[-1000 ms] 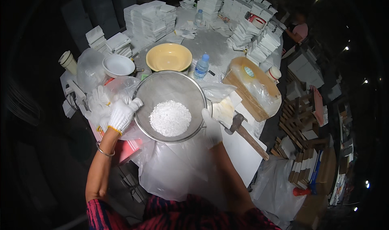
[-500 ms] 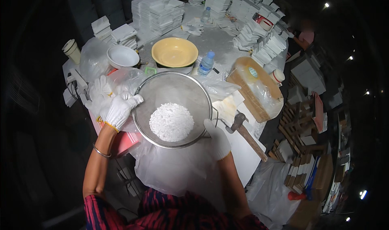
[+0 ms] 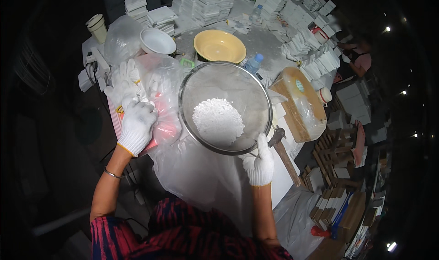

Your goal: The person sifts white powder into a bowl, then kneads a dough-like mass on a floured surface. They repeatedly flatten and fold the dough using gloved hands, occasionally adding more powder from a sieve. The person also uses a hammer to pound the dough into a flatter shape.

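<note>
My right hand, in a white knit glove, grips the metal rim of a wide round sieve, thumb up over the edge. A mound of white powder with small lumps lies on the mesh. The sieve is off the left hand, raised over a clear plastic bag. My left hand, gloved too, is left of the sieve by a crinkled plastic bag and loose white gloves. Its fingers are curled in; what they hold, if anything, is hidden.
A yellow basin, a white bowl and a water bottle stand beyond the sieve. To the right lie a hammer and a brown plastic-lined container. White stacks line the far side; another person is far right.
My left hand has let go of the sieve's rim and drawn away beside the plastic bag. The sieve, still in my right hand, tilts, and its powder has shifted. The view has swung too.
</note>
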`<action>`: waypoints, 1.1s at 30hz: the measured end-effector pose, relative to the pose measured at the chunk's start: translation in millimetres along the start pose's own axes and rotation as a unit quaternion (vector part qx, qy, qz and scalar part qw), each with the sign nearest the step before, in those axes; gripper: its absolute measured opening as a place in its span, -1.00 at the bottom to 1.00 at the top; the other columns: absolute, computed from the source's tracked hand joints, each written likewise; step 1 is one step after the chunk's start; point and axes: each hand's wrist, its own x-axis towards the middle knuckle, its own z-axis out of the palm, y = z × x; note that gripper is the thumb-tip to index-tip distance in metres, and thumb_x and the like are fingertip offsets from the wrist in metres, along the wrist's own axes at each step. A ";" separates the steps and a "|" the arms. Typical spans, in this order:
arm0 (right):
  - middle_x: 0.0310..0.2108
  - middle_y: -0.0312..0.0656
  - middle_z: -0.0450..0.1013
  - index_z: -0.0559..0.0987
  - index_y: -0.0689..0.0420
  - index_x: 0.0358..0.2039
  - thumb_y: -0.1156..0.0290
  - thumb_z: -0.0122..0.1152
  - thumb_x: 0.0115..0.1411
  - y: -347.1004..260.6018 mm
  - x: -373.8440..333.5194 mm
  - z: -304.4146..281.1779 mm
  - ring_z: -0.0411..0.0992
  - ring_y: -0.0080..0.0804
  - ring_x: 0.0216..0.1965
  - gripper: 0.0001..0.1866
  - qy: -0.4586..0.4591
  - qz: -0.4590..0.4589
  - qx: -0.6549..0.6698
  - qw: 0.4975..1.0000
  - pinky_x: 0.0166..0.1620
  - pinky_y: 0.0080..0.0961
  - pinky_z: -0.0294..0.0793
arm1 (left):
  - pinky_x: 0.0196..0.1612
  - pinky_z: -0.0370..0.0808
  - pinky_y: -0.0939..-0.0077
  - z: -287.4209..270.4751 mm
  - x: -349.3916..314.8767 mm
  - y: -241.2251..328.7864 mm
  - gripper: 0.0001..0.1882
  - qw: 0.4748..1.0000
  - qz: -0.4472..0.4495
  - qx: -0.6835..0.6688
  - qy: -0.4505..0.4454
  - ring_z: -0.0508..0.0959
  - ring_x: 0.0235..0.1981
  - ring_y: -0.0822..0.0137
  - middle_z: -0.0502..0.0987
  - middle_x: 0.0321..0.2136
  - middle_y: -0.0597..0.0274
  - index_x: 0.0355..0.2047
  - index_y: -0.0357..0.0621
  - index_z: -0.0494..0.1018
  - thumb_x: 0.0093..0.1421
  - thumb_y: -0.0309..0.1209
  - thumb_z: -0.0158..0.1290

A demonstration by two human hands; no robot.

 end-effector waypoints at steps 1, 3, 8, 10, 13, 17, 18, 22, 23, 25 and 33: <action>0.10 0.01 0.49 0.43 0.30 0.17 0.33 0.04 0.48 2.3 -7.2 6.6 0.53 -0.08 0.08 -0.63 0.005 0.012 -0.014 1.000 0.10 -0.04 0.58 | -0.02 0.39 0.19 -3.6 -2.7 3.1 -0.88 0.998 0.000 -0.025 0.059 0.52 -0.25 0.07 0.52 -0.40 0.09 -0.49 -0.20 0.52 -0.10 -0.46 0.13; 0.11 0.05 0.48 0.39 0.40 0.19 0.34 -0.01 0.49 6.5 -18.3 22.2 0.51 -0.08 0.10 -0.59 -0.005 0.022 -0.027 0.999 0.15 -0.10 0.54 | -0.03 0.38 0.18 -2.6 -4.6 5.4 -0.88 0.996 -0.004 -0.030 0.087 0.51 -0.25 0.06 0.50 -0.42 0.08 -0.50 -0.21 0.51 -0.11 -0.46 0.13; 0.00 0.08 0.53 0.42 0.44 0.14 0.26 -0.06 0.50 36.7 -4.6 31.1 0.50 -0.07 0.05 -0.55 0.009 0.044 0.093 0.995 0.22 -0.14 0.45 | -0.06 0.36 0.14 12.0 -17.8 5.7 -0.88 0.985 -0.027 -0.071 0.154 0.49 -0.29 0.02 0.48 -0.42 0.06 -0.54 -0.22 0.50 -0.17 -0.49 0.09; -0.03 0.06 0.53 0.47 0.44 0.08 0.25 -0.10 0.51 40.2 -0.6 12.2 0.51 -0.11 -0.01 -0.55 0.000 0.041 0.014 0.999 0.15 -0.15 0.47 | 0.01 0.38 0.10 17.1 -20.0 6.3 -0.89 0.985 -0.049 -0.092 0.139 0.51 -0.24 0.00 0.52 -0.37 0.04 -0.51 -0.23 0.51 -0.14 -0.52 0.11; -0.12 0.00 0.55 0.55 0.42 -0.07 0.22 -0.14 0.52 38.1 -22.1 18.5 0.51 -0.17 -0.10 -0.54 0.002 0.055 -0.194 0.979 0.04 -0.20 0.48 | 0.13 0.37 0.05 24.7 -27.2 5.8 -0.86 0.983 -0.081 -0.111 0.123 0.54 -0.13 -0.03 0.55 -0.29 0.03 -0.45 -0.23 0.55 -0.09 -0.53 0.17; -0.19 -0.04 0.56 0.58 0.33 -0.12 0.27 -0.05 0.48 53.5 0.2 -4.1 0.51 -0.22 -0.17 -0.64 -0.025 0.071 0.008 0.997 -0.12 -0.26 0.51 | 0.00 0.43 0.07 30.3 -31.4 4.9 -0.81 0.983 -0.078 -0.101 0.133 0.53 -0.12 -0.10 0.55 -0.22 0.01 -0.38 -0.23 0.56 -0.10 -0.58 0.17; -0.20 -0.03 0.56 0.57 0.32 -0.11 0.27 -0.02 0.47 56.2 8.9 -9.2 0.51 -0.22 -0.18 -0.66 -0.037 0.057 0.002 0.998 -0.13 -0.27 0.51 | 0.00 0.43 0.07 28.6 -29.9 5.5 -0.81 0.985 -0.079 -0.102 0.113 0.53 -0.12 -0.10 0.55 -0.22 0.01 -0.39 -0.24 0.56 -0.10 -0.58 0.17; -0.22 -0.06 0.58 0.61 0.27 -0.17 0.28 0.06 0.43 39.2 -18.0 11.1 0.51 -0.29 -0.28 -0.70 0.037 0.052 -0.060 0.996 -0.22 -0.40 0.48 | -0.01 0.43 0.07 22.6 -27.8 0.5 -0.83 0.988 -0.065 -0.104 0.092 0.52 -0.14 -0.12 0.54 -0.25 -0.01 -0.43 -0.25 0.55 -0.11 -0.57 0.16; -0.23 -0.08 0.58 0.62 0.26 -0.19 0.28 0.06 0.43 36.7 -22.0 13.6 0.50 -0.31 -0.30 -0.70 0.045 0.057 -0.062 0.995 -0.23 -0.42 0.47 | -0.01 0.43 0.07 23.1 -29.1 2.6 -0.84 0.988 -0.062 -0.104 0.093 0.52 -0.15 -0.12 0.54 -0.26 -0.01 -0.43 -0.26 0.55 -0.11 -0.57 0.16; -0.25 -0.11 0.59 0.63 0.24 -0.23 0.27 0.06 0.42 36.2 -24.4 18.5 0.48 -0.36 -0.36 -0.70 0.063 0.068 -0.066 0.994 -0.26 -0.48 0.43 | -0.01 0.43 0.06 22.9 -25.6 4.1 -0.84 0.989 -0.080 -0.097 0.080 0.51 -0.15 -0.13 0.53 -0.27 -0.01 -0.43 -0.27 0.55 -0.11 -0.55 0.16; -0.51 -0.30 0.50 0.63 0.17 -0.39 0.21 0.10 0.39 42.9 -24.9 27.1 0.35 -0.53 -0.49 -0.67 0.013 0.053 -0.095 0.994 -0.36 -0.57 0.27 | 0.03 0.42 0.01 23.3 -29.7 2.8 -0.79 0.992 -0.060 -0.094 0.064 0.53 -0.13 -0.12 0.55 -0.23 -0.01 -0.36 -0.26 0.59 -0.09 -0.56 0.18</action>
